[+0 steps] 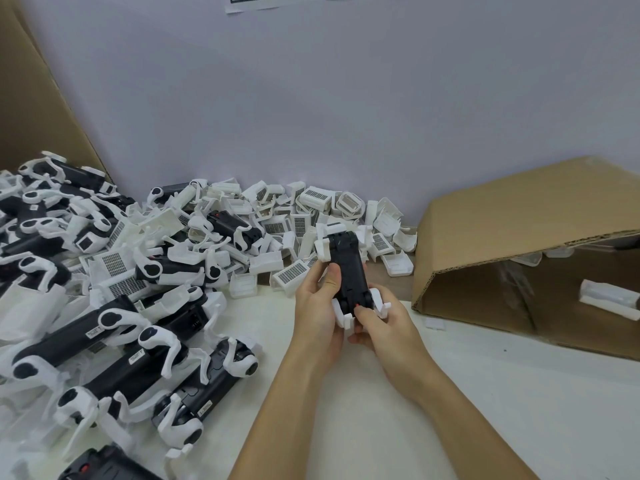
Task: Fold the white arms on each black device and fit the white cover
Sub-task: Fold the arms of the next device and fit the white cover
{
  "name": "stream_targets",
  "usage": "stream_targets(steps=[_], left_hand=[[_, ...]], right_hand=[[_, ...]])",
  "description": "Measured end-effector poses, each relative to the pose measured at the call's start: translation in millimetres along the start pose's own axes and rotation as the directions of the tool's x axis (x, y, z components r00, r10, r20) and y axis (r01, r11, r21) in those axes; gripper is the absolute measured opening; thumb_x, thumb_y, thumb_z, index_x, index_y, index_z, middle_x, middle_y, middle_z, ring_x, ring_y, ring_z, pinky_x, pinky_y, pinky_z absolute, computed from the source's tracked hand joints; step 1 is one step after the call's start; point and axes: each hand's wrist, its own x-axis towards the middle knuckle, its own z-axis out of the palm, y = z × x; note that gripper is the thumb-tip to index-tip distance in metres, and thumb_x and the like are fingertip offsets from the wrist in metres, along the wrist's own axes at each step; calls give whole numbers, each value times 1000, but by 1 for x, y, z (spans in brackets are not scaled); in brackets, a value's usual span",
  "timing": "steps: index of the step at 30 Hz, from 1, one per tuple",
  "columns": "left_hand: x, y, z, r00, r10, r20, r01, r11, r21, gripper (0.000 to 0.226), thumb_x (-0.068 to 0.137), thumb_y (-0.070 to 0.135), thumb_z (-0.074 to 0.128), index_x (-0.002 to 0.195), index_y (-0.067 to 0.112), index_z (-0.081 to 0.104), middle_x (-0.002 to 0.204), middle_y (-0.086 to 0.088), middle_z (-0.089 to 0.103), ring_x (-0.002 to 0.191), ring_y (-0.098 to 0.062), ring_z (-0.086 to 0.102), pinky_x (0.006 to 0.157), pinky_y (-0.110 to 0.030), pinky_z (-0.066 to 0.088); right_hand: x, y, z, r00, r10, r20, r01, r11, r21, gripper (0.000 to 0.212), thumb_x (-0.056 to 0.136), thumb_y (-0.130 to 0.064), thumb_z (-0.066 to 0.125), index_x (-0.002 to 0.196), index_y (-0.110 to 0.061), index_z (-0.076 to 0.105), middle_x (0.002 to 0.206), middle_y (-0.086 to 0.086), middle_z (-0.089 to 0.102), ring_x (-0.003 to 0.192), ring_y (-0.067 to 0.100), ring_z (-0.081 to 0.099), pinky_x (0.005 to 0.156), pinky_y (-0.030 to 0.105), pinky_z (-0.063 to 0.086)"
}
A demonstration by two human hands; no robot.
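A black device (349, 271) with white arms is held above the table, its long axis pointing away from me. My left hand (317, 306) grips its left side, thumb laid along the black body. My right hand (384, 323) grips the near end, with the thumb on the black body by a small red spot. White arms stick out at the near end (379, 304) and at the far end (323, 245). Loose white covers (292, 273) lie in a heap just behind the device.
A big pile of black devices with white arms (114, 327) fills the left of the table. White covers (346, 206) are heaped along the wall. An open cardboard box (519, 230) lies on its side at right, with white parts inside.
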Motion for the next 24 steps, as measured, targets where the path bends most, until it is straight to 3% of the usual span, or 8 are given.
stream_targets(steps=[7, 15, 20, 24], left_hand=[[0, 1, 0, 1000, -8, 5, 8, 1000, -8, 32, 102, 21, 48, 126, 2, 58, 108, -24, 67, 78, -29, 69, 55, -32, 56], [1, 0, 0, 1000, -6, -23, 7, 1000, 17, 34, 102, 20, 46, 128, 0, 56, 125, -33, 60, 94, -39, 61, 68, -39, 55], [2, -1, -1, 1000, -13, -27, 14, 1000, 14, 31, 103, 20, 47, 124, 1, 58, 121, -30, 64, 88, -38, 65, 57, -35, 57], [2, -1, -1, 1000, -10, -27, 10, 1000, 12, 31, 102, 21, 48, 124, 1, 59, 111, -27, 66, 88, -36, 65, 58, -35, 57]], right_hand=[[-1, 0, 0, 1000, -7, 3, 7, 1000, -6, 25, 101, -8, 51, 121, -19, 60, 107, 17, 67, 89, 24, 63, 72, 31, 53], [0, 0, 0, 1000, -13, 9, 13, 999, 44, 23, 101, -13, 53, 121, -21, 60, 109, 20, 66, 84, 24, 60, 71, 32, 52], [2, 3, 0, 1000, -12, 8, 12, 999, 31, 27, 101, -9, 51, 120, -26, 59, 109, 16, 68, 86, 25, 62, 76, 37, 55], [1, 2, -1, 1000, -11, 22, 9, 999, 53, 31, 92, -13, 54, 120, -26, 59, 106, 11, 68, 86, 24, 62, 74, 35, 55]])
